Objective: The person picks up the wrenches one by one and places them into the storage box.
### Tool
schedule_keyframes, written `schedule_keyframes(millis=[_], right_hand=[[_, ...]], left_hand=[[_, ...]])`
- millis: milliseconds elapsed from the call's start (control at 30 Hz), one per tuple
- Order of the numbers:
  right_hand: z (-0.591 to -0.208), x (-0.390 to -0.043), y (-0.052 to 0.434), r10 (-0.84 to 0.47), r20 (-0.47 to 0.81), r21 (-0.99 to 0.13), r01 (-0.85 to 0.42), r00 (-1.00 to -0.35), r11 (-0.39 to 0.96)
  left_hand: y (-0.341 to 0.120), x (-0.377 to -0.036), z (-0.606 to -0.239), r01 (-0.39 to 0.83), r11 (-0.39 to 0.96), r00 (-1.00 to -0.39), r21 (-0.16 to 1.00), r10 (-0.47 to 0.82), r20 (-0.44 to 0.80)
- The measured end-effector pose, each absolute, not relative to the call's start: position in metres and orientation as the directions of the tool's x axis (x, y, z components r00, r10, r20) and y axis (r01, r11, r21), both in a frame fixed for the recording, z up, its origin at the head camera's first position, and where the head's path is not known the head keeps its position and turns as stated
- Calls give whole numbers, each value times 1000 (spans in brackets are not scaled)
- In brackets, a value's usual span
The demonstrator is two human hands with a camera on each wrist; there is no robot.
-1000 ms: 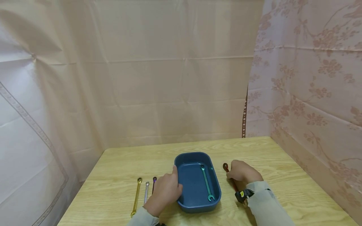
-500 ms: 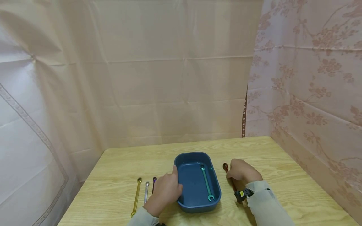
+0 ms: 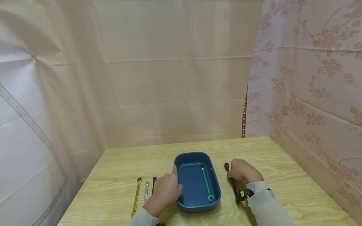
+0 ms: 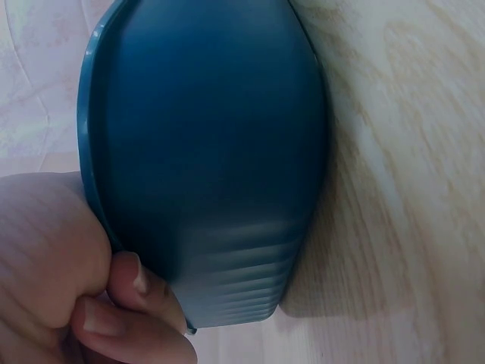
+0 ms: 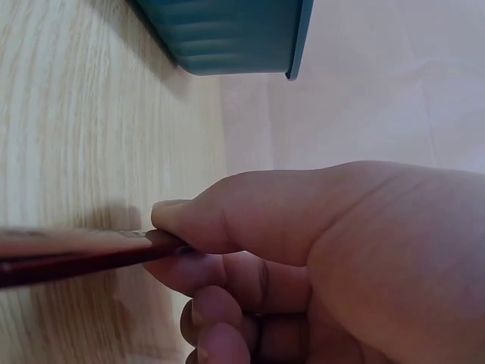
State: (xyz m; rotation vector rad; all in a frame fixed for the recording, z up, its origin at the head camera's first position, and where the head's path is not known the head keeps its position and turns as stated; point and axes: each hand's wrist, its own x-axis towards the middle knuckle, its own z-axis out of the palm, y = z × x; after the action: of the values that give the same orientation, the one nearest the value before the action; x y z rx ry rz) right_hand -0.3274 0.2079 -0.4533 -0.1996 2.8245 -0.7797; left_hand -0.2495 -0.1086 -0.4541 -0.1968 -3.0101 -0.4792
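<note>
My left hand (image 3: pixel 166 189) grips the near-left rim of a dark blue plastic bin (image 3: pixel 190 188). In the left wrist view, curled fingers (image 4: pixel 129 326) lie against the outside of the bin's wall. Inside the bin, along its right side, lies a green combination wrench (image 3: pixel 206 183). To the right of the bin my right hand (image 3: pixel 243 172) pinches a red wrench (image 3: pixel 227 167) between thumb and index finger, close over the table. Its ring end sticks out beyond the fingers, while the hand covers part of the shaft. The right wrist view shows the wrench's shaft (image 5: pixel 83 262) blurred.
Left of the bin, a gold wrench (image 3: pixel 136 197), a silver wrench (image 3: pixel 146 191) and a purple wrench (image 3: pixel 154 182), partly behind the left hand, lie on the wooden table (image 3: pixel 124 163). Cloth curtains (image 3: pixel 175 78) hang behind and beside the table.
The red wrench has turned slightly in my right hand: its ring end has shifted a little right, its lower end left. My left hand and the bin have stayed still.
</note>
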Motion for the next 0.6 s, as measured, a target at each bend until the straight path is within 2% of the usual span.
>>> schedule_keyframes(millis=[600], right_hand=[[-443, -325, 206, -194, -167, -522, -80, -967, 849]], left_hand=[[-110, -251, -455, 147, 943, -986, 299, 118, 114]])
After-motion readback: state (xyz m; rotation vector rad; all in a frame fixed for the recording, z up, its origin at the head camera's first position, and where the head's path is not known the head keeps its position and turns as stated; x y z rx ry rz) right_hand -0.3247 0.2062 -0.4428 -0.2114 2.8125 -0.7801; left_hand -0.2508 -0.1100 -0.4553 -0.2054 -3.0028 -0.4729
